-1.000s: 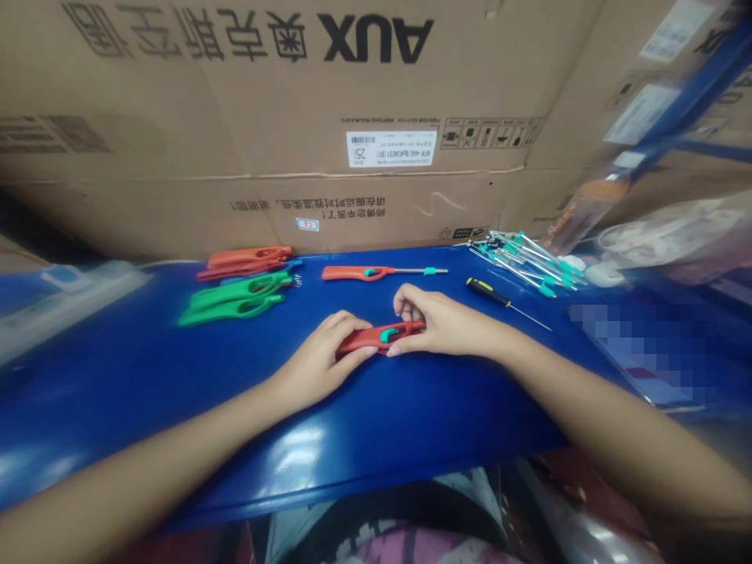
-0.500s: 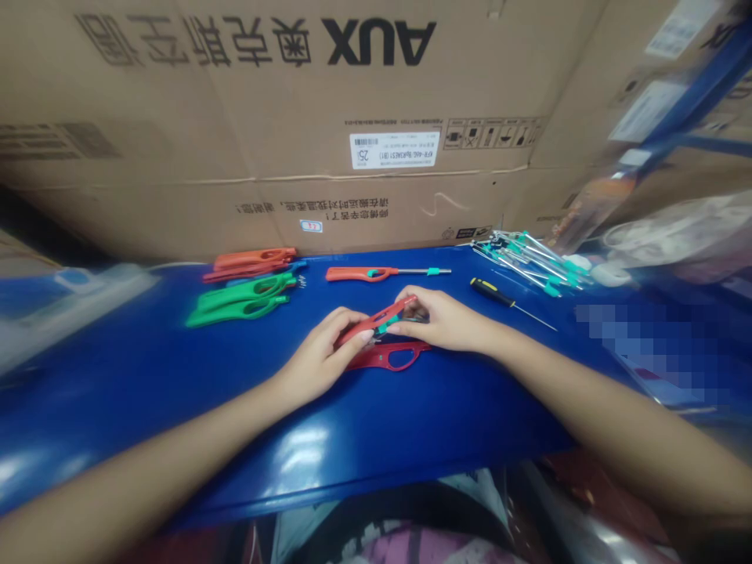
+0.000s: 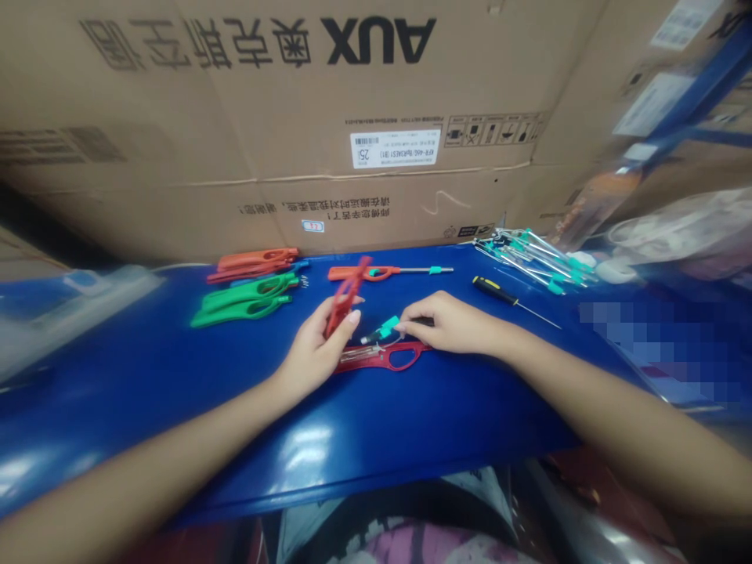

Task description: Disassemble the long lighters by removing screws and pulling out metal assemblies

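Observation:
My left hand (image 3: 311, 348) grips a red lighter shell half (image 3: 345, 296), tilted steeply up with its looped end at the top. In my right hand (image 3: 455, 323), closed fingers pinch a lighter mechanism (image 3: 388, 327) with a teal trigger, a black part and a thin wire. Its far end is hidden by the fingers. Below both hands, another red shell half (image 3: 385, 359) lies on the blue table with pale metallic or clear parts in its handle; my left hand covers its left end.
Behind lies an orange lighter (image 3: 341, 273) with a metal tube. Green shells (image 3: 240, 301) and orange shells (image 3: 252, 262) are stacked left. A screwdriver (image 3: 499, 290) and several metal tubes with teal parts (image 3: 537, 258) lie right. A large carton (image 3: 282, 102) closes off the back.
My left hand has lifted the red shell half away from the mechanism and turned it steeply upward. The mechanism stays in my right hand, now uncovered, above the lower shell half.

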### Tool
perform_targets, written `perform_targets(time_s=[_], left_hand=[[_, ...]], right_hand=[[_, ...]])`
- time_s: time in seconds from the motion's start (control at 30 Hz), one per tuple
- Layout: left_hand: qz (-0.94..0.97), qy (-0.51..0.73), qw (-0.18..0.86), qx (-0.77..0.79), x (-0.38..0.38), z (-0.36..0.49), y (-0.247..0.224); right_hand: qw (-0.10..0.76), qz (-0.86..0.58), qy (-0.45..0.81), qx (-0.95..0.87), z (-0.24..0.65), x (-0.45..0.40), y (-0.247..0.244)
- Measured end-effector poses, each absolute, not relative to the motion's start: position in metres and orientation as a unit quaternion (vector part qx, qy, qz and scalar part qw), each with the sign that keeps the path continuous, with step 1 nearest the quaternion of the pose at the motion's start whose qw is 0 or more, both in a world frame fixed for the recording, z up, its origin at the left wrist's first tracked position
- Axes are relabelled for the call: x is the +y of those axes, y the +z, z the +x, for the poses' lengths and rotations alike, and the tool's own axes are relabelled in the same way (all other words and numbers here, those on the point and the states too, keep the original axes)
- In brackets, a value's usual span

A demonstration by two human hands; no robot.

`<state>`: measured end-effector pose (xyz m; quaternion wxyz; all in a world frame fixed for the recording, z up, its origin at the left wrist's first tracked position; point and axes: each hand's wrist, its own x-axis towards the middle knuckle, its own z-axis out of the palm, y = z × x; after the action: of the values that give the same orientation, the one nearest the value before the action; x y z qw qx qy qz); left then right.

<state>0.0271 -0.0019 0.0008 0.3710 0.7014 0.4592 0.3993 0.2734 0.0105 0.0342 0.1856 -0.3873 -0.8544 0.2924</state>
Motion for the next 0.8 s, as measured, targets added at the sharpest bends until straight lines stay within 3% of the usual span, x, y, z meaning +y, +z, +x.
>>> perform_targets(time_s=[0.17,0.4,0.6,0.8], left_hand=[[0.738,0.364,0.311,0.475,0.003,0.023,0.003],[0.804,0.263,0.307,0.435,0.0,0.021,0.002],[0.776,0.312,0.328,0.44,0.004,0.019,0.012],[0.806,0.325,0.266,0.417,0.004,0.017,0.021]], right_hand=[[0.179,-0.385,0.261,-0.867,0.276,0.012,0.033],[0.254,-0.378,0.232,-0.86,0.274,0.008,0.037],[0.279,-0.401,0.187,-0.852,0.28,0.014,0.041],[0.307,-0.404,0.19,-0.841,0.28,0.017,0.044]])
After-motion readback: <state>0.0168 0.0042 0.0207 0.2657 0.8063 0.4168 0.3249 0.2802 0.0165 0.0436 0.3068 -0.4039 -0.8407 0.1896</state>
